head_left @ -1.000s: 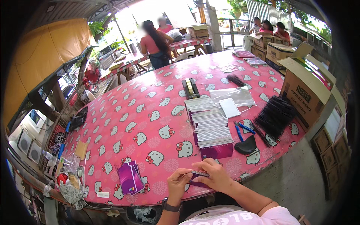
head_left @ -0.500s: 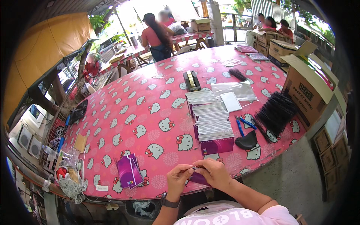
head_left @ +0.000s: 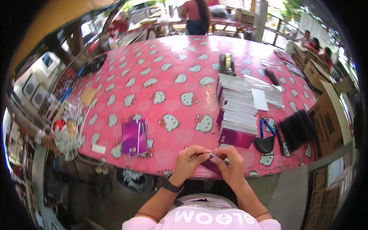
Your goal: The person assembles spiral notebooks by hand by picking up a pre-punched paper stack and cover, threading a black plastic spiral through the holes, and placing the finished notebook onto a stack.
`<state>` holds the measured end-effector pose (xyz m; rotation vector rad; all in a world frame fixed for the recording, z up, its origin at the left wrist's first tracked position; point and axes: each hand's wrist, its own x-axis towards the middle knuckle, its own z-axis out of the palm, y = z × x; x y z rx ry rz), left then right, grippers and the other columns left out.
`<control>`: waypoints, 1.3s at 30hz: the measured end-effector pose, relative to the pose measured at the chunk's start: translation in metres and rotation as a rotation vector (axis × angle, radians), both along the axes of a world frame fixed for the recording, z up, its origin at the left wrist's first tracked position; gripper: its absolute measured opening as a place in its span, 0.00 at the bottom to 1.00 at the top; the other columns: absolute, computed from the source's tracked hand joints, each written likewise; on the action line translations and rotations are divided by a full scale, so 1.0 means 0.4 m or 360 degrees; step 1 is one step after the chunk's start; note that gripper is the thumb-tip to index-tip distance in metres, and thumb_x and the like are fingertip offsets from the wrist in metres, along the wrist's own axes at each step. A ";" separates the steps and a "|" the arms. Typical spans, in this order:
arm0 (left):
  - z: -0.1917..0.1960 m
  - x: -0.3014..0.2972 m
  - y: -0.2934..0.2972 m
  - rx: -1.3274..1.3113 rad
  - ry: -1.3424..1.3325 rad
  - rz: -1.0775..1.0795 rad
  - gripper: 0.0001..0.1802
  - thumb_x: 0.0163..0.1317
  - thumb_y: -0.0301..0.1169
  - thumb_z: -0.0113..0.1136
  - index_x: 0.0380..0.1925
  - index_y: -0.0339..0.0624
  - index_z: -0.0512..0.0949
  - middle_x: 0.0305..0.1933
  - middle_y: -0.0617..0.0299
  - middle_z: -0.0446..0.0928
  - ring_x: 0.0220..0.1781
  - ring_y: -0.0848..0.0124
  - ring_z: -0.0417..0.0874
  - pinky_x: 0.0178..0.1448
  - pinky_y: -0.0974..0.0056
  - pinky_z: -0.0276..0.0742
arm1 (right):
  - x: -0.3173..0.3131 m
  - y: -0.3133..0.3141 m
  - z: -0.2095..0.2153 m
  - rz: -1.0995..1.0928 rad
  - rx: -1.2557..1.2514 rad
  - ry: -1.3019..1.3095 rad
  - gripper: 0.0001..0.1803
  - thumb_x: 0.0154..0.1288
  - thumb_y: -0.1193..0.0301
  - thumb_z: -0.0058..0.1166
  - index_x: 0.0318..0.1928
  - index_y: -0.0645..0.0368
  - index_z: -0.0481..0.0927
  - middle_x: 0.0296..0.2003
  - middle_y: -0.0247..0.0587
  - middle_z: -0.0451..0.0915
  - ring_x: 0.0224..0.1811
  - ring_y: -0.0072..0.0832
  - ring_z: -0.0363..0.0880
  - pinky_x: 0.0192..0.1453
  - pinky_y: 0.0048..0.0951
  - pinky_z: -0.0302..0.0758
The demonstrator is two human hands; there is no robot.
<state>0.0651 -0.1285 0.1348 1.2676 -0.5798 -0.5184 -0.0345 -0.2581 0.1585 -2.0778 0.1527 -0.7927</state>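
"Pink and shiny, printed with white cat faces, a big table (head_left: 186,136) fills most of the view. The person wearing the camera is at its near edge, in a pale pink shirt (head_left: 214,209), with a dark watch (head_left: 172,185) on the left wrist."

"What are the hands doing?"

"Both are bare and close together. The left hand (head_left: 193,158) pinches the upper edge of a small purple notebook (head_left: 210,167), held out at the table's near edge. The right hand (head_left: 232,164) pinches the same edge just beside it, fingers bent. They cover much of it, so I can't be certain what the fingertips are gripping there."

"What lies around them?"

"Beyond the right hand is a long row of notebooks (head_left: 238,115), a purple cover facing the person. To its right, blue-handled pliers (head_left: 270,128) lie just beside a rounded black piece (head_left: 264,145); farther right are a heap of black coils (head_left: 297,132) and a cardboard box (head_left: 326,122). Well to the left lie two purple notebooks (head_left: 133,138), overlapping."

"And farther off?"

"A tape dispenser (head_left: 227,64) at the row's far end, and past the table, a person in a reddish top (head_left: 193,12)."
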 end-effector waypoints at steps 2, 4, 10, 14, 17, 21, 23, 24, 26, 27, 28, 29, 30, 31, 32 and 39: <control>0.008 -0.006 0.005 -0.0065 -0.0049 0.0054 0.06 0.58 0.22 0.63 0.36 0.37 0.81 0.33 0.66 0.79 0.35 0.81 0.76 0.38 0.76 0.73 | 0.000 0.011 0.001 0.0051 0.0204 -0.0003 0.08 0.59 0.77 0.58 0.40 0.62 0.78 0.31 0.44 0.79 0.32 0.35 0.80 0.36 0.30 0.75; 0.000 -0.010 0.010 -0.0122 -0.0060 0.0084 0.06 0.57 0.21 0.63 0.36 0.36 0.80 0.34 0.64 0.80 0.36 0.80 0.78 0.40 0.75 0.74 | 0.006 0.013 -0.009 0.0060 0.0097 -0.0019 0.10 0.58 0.75 0.61 0.40 0.62 0.78 0.31 0.43 0.78 0.30 0.32 0.79 0.35 0.28 0.74; -0.010 -0.008 0.027 -0.0151 -0.0126 0.0060 0.06 0.57 0.18 0.61 0.36 0.35 0.80 0.37 0.61 0.79 0.38 0.78 0.78 0.41 0.74 0.74 | 0.021 0.022 0.009 0.0163 0.0171 0.0083 0.13 0.56 0.69 0.65 0.36 0.63 0.77 0.28 0.40 0.75 0.28 0.29 0.76 0.31 0.26 0.72; -0.012 0.006 0.057 -0.0172 -0.0216 0.0061 0.06 0.57 0.19 0.62 0.35 0.36 0.80 0.36 0.61 0.78 0.38 0.77 0.78 0.42 0.73 0.74 | 0.048 0.013 0.033 0.0373 -0.0099 0.0103 0.14 0.56 0.68 0.65 0.35 0.63 0.75 0.28 0.40 0.73 0.26 0.28 0.73 0.29 0.27 0.69; -0.012 0.015 0.071 -0.0232 -0.0310 0.0210 0.06 0.55 0.22 0.65 0.33 0.37 0.81 0.33 0.64 0.79 0.35 0.78 0.78 0.40 0.72 0.75 | 0.066 0.036 0.040 0.0440 -0.0060 0.0146 0.12 0.58 0.69 0.62 0.34 0.64 0.75 0.28 0.42 0.73 0.25 0.31 0.72 0.29 0.28 0.69; -0.020 0.045 0.115 -0.0097 -0.0441 0.0366 0.08 0.55 0.26 0.66 0.35 0.38 0.80 0.35 0.65 0.79 0.37 0.77 0.78 0.42 0.71 0.73 | 0.110 0.090 0.037 0.0493 -0.0002 0.0086 0.08 0.62 0.72 0.57 0.34 0.65 0.75 0.27 0.45 0.73 0.25 0.36 0.72 0.31 0.30 0.70; -0.020 0.069 0.151 0.0002 -0.0487 0.0472 0.15 0.55 0.28 0.67 0.43 0.39 0.76 0.40 0.63 0.78 0.40 0.75 0.78 0.44 0.70 0.72 | 0.151 0.117 0.031 0.0547 0.0007 0.0046 0.07 0.63 0.73 0.55 0.35 0.65 0.75 0.26 0.46 0.73 0.25 0.37 0.72 0.32 0.31 0.70; -0.019 0.083 0.172 0.0067 -0.0524 0.0555 0.21 0.56 0.29 0.66 0.49 0.39 0.73 0.44 0.60 0.77 0.43 0.74 0.77 0.46 0.70 0.71 | 0.180 0.127 0.026 0.0584 -0.0001 0.0022 0.07 0.64 0.73 0.54 0.35 0.65 0.75 0.26 0.46 0.73 0.25 0.36 0.72 0.32 0.31 0.70; -0.006 0.116 0.222 0.0128 -0.0545 0.0775 0.31 0.56 0.30 0.67 0.58 0.40 0.65 0.49 0.57 0.75 0.47 0.72 0.77 0.49 0.69 0.71 | 0.255 0.149 0.035 0.0586 0.0102 0.0038 0.08 0.65 0.71 0.52 0.36 0.65 0.74 0.25 0.45 0.73 0.25 0.32 0.72 0.32 0.30 0.69; 0.005 0.138 0.254 0.0123 -0.0525 0.0907 0.36 0.55 0.30 0.67 0.62 0.40 0.60 0.50 0.56 0.75 0.47 0.72 0.77 0.50 0.68 0.72 | 0.308 0.160 0.044 0.0547 0.0214 0.0079 0.09 0.67 0.70 0.51 0.36 0.66 0.74 0.25 0.43 0.73 0.25 0.29 0.72 0.32 0.30 0.69; 0.012 0.159 0.278 0.0107 -0.0503 0.1025 0.41 0.54 0.29 0.67 0.65 0.41 0.55 0.51 0.55 0.75 0.48 0.71 0.77 0.51 0.67 0.73 | 0.367 0.164 0.045 0.0573 0.0403 0.0098 0.11 0.68 0.68 0.50 0.36 0.66 0.74 0.25 0.40 0.73 0.25 0.26 0.72 0.31 0.29 0.69; 0.020 0.171 0.315 0.0038 -0.0299 0.0895 0.46 0.54 0.32 0.68 0.67 0.41 0.50 0.54 0.53 0.73 0.50 0.69 0.76 0.53 0.65 0.72 | 0.427 0.181 0.043 0.0619 0.0604 0.0107 0.12 0.69 0.66 0.49 0.37 0.65 0.74 0.24 0.38 0.74 0.26 0.22 0.71 0.31 0.28 0.69; 0.030 0.177 0.352 -0.0026 -0.0098 0.0770 0.51 0.53 0.35 0.69 0.69 0.41 0.45 0.56 0.50 0.71 0.52 0.66 0.76 0.55 0.62 0.72 | 0.480 0.215 0.035 0.0660 0.0893 0.0214 0.12 0.69 0.66 0.49 0.37 0.65 0.75 0.24 0.36 0.73 0.26 0.21 0.71 0.30 0.26 0.69; 0.044 0.179 0.376 -0.0035 -0.0048 0.0867 0.51 0.51 0.41 0.70 0.68 0.38 0.48 0.55 0.49 0.72 0.52 0.63 0.76 0.58 0.59 0.71 | 0.530 0.251 0.020 0.0701 0.1182 0.0324 0.13 0.70 0.65 0.49 0.38 0.64 0.75 0.24 0.34 0.73 0.26 0.19 0.71 0.30 0.25 0.69; 0.042 0.192 0.411 0.0329 -0.0103 0.0910 0.52 0.50 0.42 0.71 0.68 0.38 0.49 0.58 0.49 0.69 0.54 0.62 0.75 0.59 0.59 0.70 | 0.572 0.275 -0.001 0.0797 0.1241 0.0427 0.14 0.70 0.63 0.48 0.39 0.64 0.75 0.24 0.34 0.72 0.24 0.19 0.71 0.29 0.24 0.71; -0.038 0.249 0.549 0.1602 -0.0742 0.0814 0.66 0.31 0.45 0.79 0.69 0.38 0.48 0.68 0.40 0.58 0.71 0.48 0.54 0.70 0.49 0.56 | 0.752 0.219 -0.138 0.1061 -0.0525 0.0362 0.25 0.51 0.72 0.59 0.52 0.57 0.70 0.52 0.47 0.71 0.57 0.44 0.68 0.60 0.43 0.67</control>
